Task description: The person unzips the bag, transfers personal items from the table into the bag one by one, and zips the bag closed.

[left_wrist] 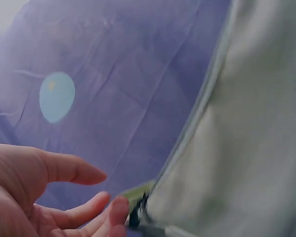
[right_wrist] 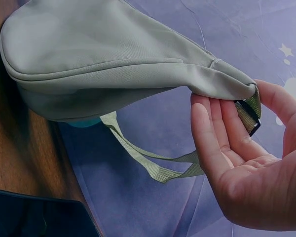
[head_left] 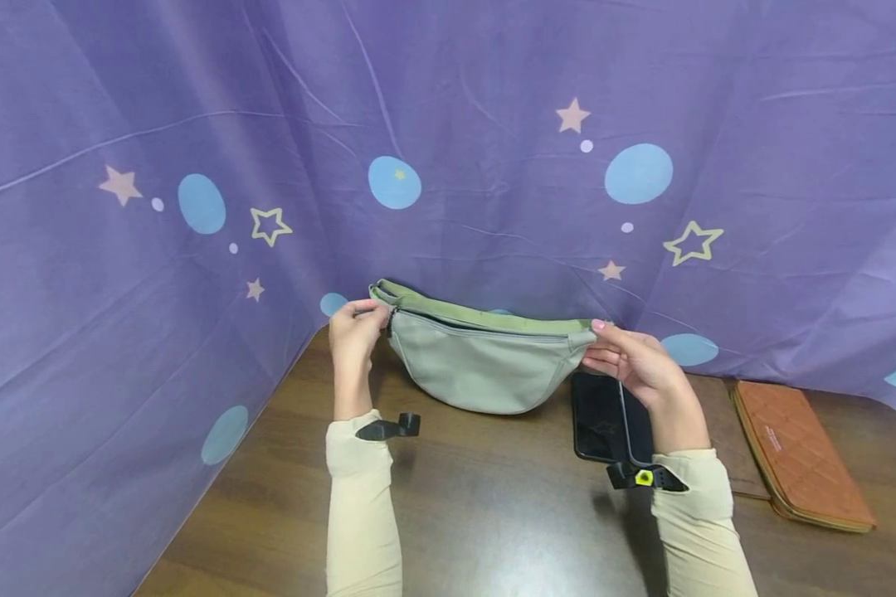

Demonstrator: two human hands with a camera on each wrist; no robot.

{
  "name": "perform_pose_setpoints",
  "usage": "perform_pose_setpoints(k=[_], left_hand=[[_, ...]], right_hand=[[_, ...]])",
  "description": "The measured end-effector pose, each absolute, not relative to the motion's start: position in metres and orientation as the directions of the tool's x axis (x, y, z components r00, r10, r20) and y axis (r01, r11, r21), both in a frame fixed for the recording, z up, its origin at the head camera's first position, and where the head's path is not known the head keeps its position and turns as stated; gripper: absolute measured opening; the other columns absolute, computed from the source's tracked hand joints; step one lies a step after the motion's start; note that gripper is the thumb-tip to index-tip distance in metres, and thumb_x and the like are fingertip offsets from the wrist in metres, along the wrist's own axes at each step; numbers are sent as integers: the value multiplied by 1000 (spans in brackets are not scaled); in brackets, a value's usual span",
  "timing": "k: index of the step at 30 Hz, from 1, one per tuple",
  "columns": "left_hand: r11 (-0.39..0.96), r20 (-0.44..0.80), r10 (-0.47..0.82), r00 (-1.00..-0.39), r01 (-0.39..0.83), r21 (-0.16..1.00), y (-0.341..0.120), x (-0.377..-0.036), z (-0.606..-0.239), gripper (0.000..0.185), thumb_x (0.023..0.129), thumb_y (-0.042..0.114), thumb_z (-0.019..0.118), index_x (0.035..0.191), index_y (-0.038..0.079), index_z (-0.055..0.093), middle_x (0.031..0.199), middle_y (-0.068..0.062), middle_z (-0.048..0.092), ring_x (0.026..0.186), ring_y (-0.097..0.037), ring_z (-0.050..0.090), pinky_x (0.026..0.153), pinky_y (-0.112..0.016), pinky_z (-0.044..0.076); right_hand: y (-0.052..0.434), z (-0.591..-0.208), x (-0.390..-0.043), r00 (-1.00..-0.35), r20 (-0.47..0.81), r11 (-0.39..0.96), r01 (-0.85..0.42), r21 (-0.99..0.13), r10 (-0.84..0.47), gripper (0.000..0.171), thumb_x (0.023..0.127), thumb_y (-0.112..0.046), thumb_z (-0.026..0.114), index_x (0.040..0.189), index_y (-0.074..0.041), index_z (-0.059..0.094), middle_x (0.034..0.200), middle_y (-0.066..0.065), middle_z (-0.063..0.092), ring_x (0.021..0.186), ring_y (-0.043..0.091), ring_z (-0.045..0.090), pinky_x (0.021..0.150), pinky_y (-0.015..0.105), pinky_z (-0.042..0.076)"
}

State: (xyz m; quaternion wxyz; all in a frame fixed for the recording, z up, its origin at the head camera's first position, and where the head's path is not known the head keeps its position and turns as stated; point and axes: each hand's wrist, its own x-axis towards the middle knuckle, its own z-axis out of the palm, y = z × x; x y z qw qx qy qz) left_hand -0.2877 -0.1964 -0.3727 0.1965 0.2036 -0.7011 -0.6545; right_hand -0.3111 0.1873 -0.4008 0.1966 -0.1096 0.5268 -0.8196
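A grey-green waist bag [head_left: 485, 365] with a pale green strap [head_left: 455, 313] stands tilted at the back of the table, its top zip parted toward the left. My left hand [head_left: 356, 336] is at the bag's left end. In the left wrist view, its loosely bent fingers [left_wrist: 101, 207] reach the dark zip pull [left_wrist: 138, 210], and the thumb stays apart from them. The opposite end is pinched by my right hand [head_left: 642, 369]. In the right wrist view, the thumb lies by the strap's black buckle [right_wrist: 256, 127], with several fingers supporting the bag from below.
Beneath and beside my right hand lies a black phone [head_left: 596, 419], with another dark, metal-edged item [head_left: 637, 427] against it. Farther right, an orange-brown quilted zip wallet [head_left: 802, 456] rests on a brown flat item [head_left: 747, 473]. Purple patterned curtains [head_left: 485, 149] enclose the wooden table [head_left: 485, 506].
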Motion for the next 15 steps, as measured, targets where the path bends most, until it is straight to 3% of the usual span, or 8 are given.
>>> perform_pose_setpoints(k=[4,9,15], left_hand=[[3,-8,-464,-886,-11,1000,-186,-287,-370,19,90,2,65,106,-6,68,64,10,66,60,-2,65,59,-14,58],[4,-94,-278,-956,-99,995,-174,-286,-368,22,96,10,62,106,-9,69,66,1,72,57,-5,70,55,-15,60],[58,-204,-113,-972,-212,976,-162,-290,-370,30,102,20,58,100,-8,70,64,-1,72,55,-7,70,55,-18,62]], right_hand=[[186,-400,-312,-897,-30,-371,212,-904,-441,29,107,-9,50,94,-9,76,89,5,79,85,12,76,83,27,66],[186,-402,-312,-897,-21,-382,209,-900,-442,29,107,-9,49,95,-9,76,89,5,79,85,13,76,83,27,66],[185,-401,-311,-897,-11,-387,201,-900,-441,29,107,-8,49,95,-8,76,89,5,79,85,13,77,82,28,66]])
